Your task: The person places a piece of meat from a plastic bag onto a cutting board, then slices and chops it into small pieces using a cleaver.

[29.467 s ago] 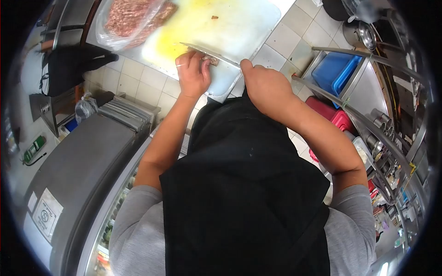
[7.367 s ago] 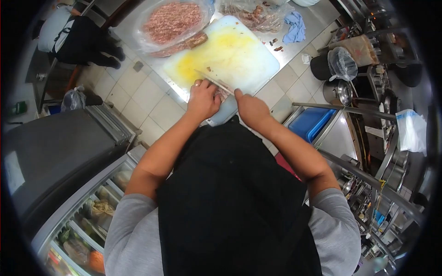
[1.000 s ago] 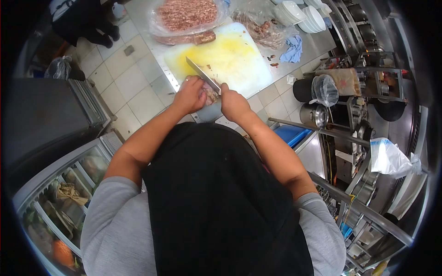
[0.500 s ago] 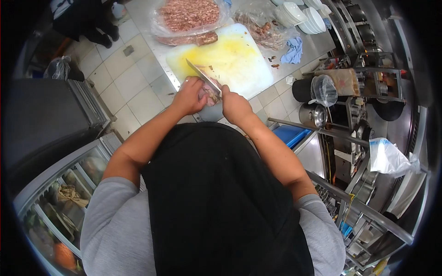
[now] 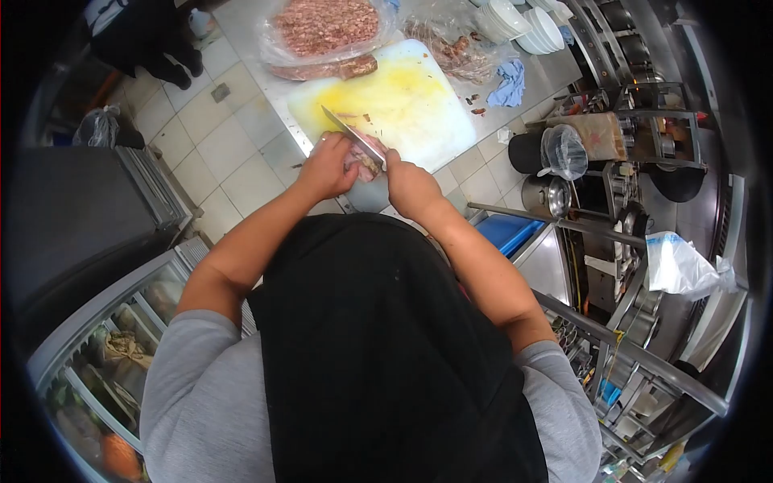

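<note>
My right hand (image 5: 412, 187) is wrapped round the handle of a knife (image 5: 353, 137), whose blade points up and to the left over the near part of a yellow-stained white cutting board (image 5: 439, 121). Beside the blade, my left hand (image 5: 325, 167) grips a piece of meat (image 5: 367, 167) with bent fingers. The meat lies between my two hands, partly hidden by the fingers and the blade. A longer chunk of meat (image 5: 348, 68) rests at the board's far left edge. Small brown scraps are on the board.
Ground meat in a clear bag (image 5: 326, 28) and another bag of meat (image 5: 451, 50) lie on the metal table (image 5: 555, 74). A blue cloth (image 5: 507, 84) and stacked white bowls (image 5: 541, 32) are at the right. Another person (image 5: 145, 40) stands far left. A metal rail (image 5: 596, 231) runs right.
Since the oldest frame the view has shifted, and the bowls and second meat bag now show. Over the last second, the knife and both hands have barely moved.
</note>
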Motion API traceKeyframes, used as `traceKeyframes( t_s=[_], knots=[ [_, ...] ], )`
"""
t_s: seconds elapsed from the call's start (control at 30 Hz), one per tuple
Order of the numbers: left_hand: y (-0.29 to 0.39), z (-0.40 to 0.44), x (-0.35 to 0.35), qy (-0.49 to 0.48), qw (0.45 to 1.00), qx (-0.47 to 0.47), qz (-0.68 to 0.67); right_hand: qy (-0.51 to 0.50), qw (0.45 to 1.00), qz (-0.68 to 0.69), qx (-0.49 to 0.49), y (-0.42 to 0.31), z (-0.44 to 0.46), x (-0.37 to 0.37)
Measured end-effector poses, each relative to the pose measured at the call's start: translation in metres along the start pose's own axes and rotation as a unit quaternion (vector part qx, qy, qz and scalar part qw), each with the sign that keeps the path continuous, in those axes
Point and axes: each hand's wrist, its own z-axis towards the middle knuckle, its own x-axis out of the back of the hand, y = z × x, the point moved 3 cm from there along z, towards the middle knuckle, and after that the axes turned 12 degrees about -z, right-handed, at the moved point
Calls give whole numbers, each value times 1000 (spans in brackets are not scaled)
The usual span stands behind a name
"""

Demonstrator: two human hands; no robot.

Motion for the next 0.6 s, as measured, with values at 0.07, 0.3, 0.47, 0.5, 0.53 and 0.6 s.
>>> traceKeyframes(
  t_s=[0.07,0.3,0.47,0.5,0.53,0.6],
  knots=[
    [0,0,0,3,1000,-6,-1,-27,999,-21,-10,-2,-14,16],
    [-5,-1,-1,-14,1000,13,-8,-66,998,-17,-15,4,-22,-5],
    [2,-2,5,-18,999,-1,-27,-3,1000,20,-6,-8,6,1],
    [4,1,7,6,1000,-10,-25,-3,1000,8,11,-11,9,17],
    [5,1,8,28,999,-16,-25,-3,1000,10,11,-14,5,27],
    [-2,-2,5,12,1000,-1,-29,-55,998,-23,-10,-13,-12,33]
  ],
)
